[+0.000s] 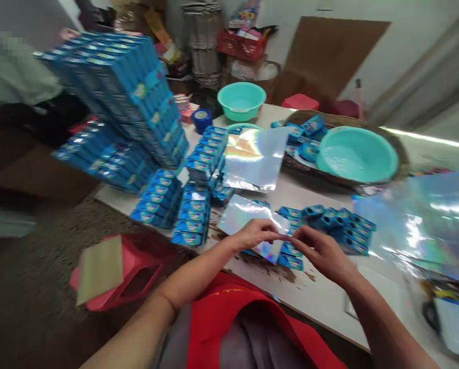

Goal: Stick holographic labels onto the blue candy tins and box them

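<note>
My left hand (pixel 254 233) and my right hand (pixel 321 251) meet near the front of the white table (pixel 314 292). Both pinch a shiny holographic foil sheet (pixel 245 215) that lies over small blue boxes (pixel 291 259). The fingers of both hands are closed on the sheet's near edge, over the boxes. A row of more small blue boxes (pixel 340 223) lies just beyond my right hand.
Tall stacks of blue boxes (pixel 125 87) fill the table's left, with lower stacks (pixel 193 215) beside them. More foil sheets (pixel 254 159) lie in the middle, and another foil sheet (pixel 425 225) lies at right. A teal basin (pixel 356 154) sits in a tray; another teal basin (pixel 241 100) stands behind. A pink stool (pixel 125 277) stands on the floor.
</note>
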{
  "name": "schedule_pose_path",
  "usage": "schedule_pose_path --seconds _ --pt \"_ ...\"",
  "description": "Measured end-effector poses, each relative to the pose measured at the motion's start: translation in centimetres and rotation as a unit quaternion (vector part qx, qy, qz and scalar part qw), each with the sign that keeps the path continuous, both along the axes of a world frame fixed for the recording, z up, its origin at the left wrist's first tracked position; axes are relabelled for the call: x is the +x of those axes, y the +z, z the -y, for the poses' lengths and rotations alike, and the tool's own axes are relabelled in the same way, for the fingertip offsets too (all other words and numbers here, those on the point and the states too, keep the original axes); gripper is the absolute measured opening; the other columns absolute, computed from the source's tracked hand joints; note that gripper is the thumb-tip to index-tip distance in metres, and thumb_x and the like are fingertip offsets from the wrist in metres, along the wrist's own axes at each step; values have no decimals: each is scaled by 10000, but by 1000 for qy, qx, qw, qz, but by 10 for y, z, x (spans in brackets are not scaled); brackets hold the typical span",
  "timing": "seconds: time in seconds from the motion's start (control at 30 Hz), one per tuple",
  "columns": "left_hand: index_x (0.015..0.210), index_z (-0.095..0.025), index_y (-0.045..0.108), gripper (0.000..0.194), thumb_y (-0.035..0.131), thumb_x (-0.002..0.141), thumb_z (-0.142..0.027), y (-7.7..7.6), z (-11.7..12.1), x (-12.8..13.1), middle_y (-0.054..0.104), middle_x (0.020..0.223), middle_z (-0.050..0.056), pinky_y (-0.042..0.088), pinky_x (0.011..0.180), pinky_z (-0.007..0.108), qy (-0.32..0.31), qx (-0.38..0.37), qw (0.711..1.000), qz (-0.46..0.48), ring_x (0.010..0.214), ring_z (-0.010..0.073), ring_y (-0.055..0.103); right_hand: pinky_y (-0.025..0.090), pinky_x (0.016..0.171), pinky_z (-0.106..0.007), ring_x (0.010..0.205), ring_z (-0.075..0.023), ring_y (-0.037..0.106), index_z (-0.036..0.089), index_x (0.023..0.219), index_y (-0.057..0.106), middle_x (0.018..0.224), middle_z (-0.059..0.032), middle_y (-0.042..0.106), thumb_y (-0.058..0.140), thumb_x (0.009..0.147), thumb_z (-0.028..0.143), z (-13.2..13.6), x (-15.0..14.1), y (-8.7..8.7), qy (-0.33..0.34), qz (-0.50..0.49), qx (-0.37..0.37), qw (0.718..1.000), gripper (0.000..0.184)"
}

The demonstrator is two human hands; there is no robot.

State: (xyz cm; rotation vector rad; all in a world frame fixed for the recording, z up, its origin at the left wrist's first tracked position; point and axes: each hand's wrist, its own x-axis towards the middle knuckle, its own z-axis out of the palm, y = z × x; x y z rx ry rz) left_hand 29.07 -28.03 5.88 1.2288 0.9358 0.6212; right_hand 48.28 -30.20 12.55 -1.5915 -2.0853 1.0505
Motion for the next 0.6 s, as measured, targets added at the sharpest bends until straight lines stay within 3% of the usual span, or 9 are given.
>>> schedule_pose_path --seconds 0.07,0.17,0.33,0.47,0.6 --pt "763 -132 637 239 632 749 -371 8 11 -27 549 609 -25 398 583 213 26 12 999 -34 580 89 506 384 473 -247 510 -144 524 212 708 597 574 -13 604 531 753 657 2 -23 -4 -20 -15 -6 1000 452" --pt "773 -146 644 170 581 773 -304 28 27 -87 544 600 -36 369 563 200 68 45 992 -98 574 82 488 420 480 -254 526 -157 555 204 710 622 600 -30 629 575 701 681 6 -80 -12 -57 -65 -22 996 479" --pt "798 -159 645 185 525 796 -300 58 68 -222 554 661 -27 376 604 205 191 79 960 -187 651 102 493 484 504 -267 559 -160 575 181 720 622 622 -38 628 621 674 657 24 -227 -18 -73 -211 -108 969 478" --pt "861 -177 595 175 492 802 -306 54 91 -330 541 674 -36 377 581 209 216 64 943 -245 634 110 489 481 480 -272 538 -152 555 178 697 633 616 -31 619 644 640 619 29 -341 -36 -47 -247 -179 951 445" --pt "888 -192 536 150 435 809 -269 35 86 -399 535 733 -41 375 611 211 182 81 931 -304 675 115 486 454 494 -279 481 -150 538 171 683 639 532 -14 594 624 670 497 27 -410 -60 -56 -217 -188 956 327"
